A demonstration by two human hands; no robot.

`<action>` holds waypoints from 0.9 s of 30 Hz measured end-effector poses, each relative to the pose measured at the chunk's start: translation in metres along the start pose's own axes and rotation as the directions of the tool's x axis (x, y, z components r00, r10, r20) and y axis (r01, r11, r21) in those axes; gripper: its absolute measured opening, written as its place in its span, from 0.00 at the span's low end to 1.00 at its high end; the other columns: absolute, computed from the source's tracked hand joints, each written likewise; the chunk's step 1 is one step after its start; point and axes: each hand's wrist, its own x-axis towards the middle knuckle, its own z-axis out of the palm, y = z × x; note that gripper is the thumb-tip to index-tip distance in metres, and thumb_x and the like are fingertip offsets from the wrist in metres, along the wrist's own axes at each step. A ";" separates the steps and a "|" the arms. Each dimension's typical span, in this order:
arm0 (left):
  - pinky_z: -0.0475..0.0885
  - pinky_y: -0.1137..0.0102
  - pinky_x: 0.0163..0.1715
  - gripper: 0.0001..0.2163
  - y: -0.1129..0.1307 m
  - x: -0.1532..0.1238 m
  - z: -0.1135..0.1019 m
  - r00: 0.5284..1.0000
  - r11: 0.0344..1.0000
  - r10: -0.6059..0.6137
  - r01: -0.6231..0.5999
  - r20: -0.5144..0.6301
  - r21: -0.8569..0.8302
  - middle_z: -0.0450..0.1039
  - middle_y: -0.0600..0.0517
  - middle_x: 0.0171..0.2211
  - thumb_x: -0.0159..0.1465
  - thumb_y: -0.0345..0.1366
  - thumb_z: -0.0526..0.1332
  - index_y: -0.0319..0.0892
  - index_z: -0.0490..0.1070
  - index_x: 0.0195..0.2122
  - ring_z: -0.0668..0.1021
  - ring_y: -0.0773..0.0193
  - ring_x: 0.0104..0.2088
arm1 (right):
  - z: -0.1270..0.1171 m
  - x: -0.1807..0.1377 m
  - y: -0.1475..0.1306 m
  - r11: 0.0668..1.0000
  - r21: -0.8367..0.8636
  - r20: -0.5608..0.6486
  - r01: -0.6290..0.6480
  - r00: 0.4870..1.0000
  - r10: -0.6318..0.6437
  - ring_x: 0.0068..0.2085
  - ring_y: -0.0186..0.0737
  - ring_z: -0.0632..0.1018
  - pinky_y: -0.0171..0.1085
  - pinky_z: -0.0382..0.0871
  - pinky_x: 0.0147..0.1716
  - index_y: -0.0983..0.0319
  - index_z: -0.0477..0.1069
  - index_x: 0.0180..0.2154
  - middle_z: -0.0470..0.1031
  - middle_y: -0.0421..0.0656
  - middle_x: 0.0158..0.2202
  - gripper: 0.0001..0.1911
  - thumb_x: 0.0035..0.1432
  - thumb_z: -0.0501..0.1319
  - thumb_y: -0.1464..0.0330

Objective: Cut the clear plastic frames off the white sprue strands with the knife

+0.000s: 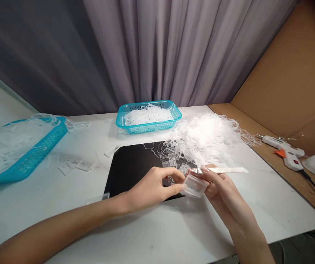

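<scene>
My left hand (pixel 153 187) and my right hand (pixel 223 192) meet over the front edge of a black mat (pixel 131 167). Together they pinch a small clear plastic case (pixel 194 184), the left thumb and forefinger on its left side, the right fingers on its right. My right hand also grips a slim white-handled tool (pixel 227 170) that points to the right. Just behind the hands lies a big heap of thin white plastic offcuts (pixel 207 137).
A teal basket (pixel 148 116) of white offcuts stands at the back. A second teal basket (pixel 33 154) sits at the left. Loose clear pieces (pixel 76 165) lie between. A white glue gun (pixel 286 152) rests on the brown board at the right, below a cardboard wall (pixel 292 73).
</scene>
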 end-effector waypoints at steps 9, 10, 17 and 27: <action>0.61 0.73 0.29 0.08 0.002 0.000 0.000 0.957 0.909 -0.258 0.286 0.129 -0.303 0.67 0.56 0.24 0.59 0.39 0.59 0.41 0.74 0.34 0.68 0.68 0.27 | 0.001 0.000 0.005 0.999 -0.016 0.009 0.034 0.999 -0.034 0.44 0.44 0.78 0.42 0.68 0.46 0.61 0.70 0.31 0.79 0.45 0.37 0.07 0.53 0.64 0.64; 0.61 0.74 0.28 0.08 0.002 0.001 -0.002 0.946 0.881 -0.287 0.322 0.148 -0.346 0.66 0.55 0.24 0.59 0.38 0.59 0.41 0.74 0.33 0.67 0.68 0.26 | -0.001 0.001 0.006 0.998 -0.043 -0.005 0.053 0.999 -0.053 0.43 0.45 0.78 0.42 0.69 0.44 0.61 0.69 0.31 0.79 0.45 0.37 0.08 0.53 0.64 0.64; 0.60 0.78 0.22 0.03 -0.018 0.013 -0.007 0.854 0.282 -0.237 0.516 0.463 -0.809 0.60 0.56 0.21 0.57 0.27 0.59 0.33 0.72 0.30 0.61 0.75 0.19 | -0.010 -0.004 0.010 0.859 -0.441 -0.194 0.259 0.907 -0.373 0.35 0.42 0.79 0.38 0.70 0.35 0.62 0.72 0.30 0.77 0.43 0.33 0.09 0.55 0.62 0.62; 0.55 0.86 0.10 0.07 -0.017 0.013 -0.006 0.884 0.042 -0.307 0.383 0.353 -0.923 0.52 0.60 0.18 0.65 0.25 0.49 0.38 0.65 0.34 0.57 0.79 0.12 | -0.002 -0.028 0.008 0.865 -0.351 0.224 0.359 0.929 -0.295 0.32 0.44 0.79 0.40 0.71 0.29 0.60 0.68 0.25 0.79 0.45 0.33 0.09 0.56 0.61 0.66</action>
